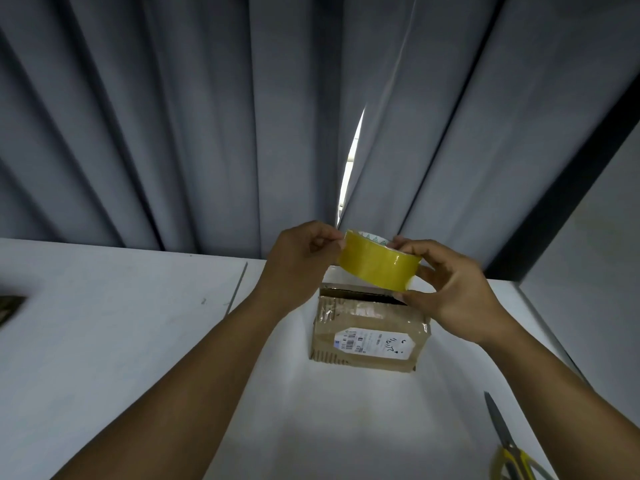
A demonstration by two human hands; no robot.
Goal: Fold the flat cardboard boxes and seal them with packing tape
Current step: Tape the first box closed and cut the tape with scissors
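Note:
A roll of yellow packing tape (375, 264) is held up in the air between both hands, above the far end of a small brown cardboard box (370, 332). My right hand (450, 289) grips the roll, fingers over its top rim and thumb under its lower edge. My left hand (304, 258) pinches at the roll's left edge with thumb and fingertips. The box stands on the white table (121, 323), bears a white shipping label with a barcode, and shows a dark gap along its far top edge. Old clear tape wrinkles across its top.
Scissors (509, 445) with yellow handles lie on the table at the near right. A dark object (10, 306) pokes in at the left edge. Grey curtains (207, 133) hang right behind the table, and a grey wall panel stands at the right.

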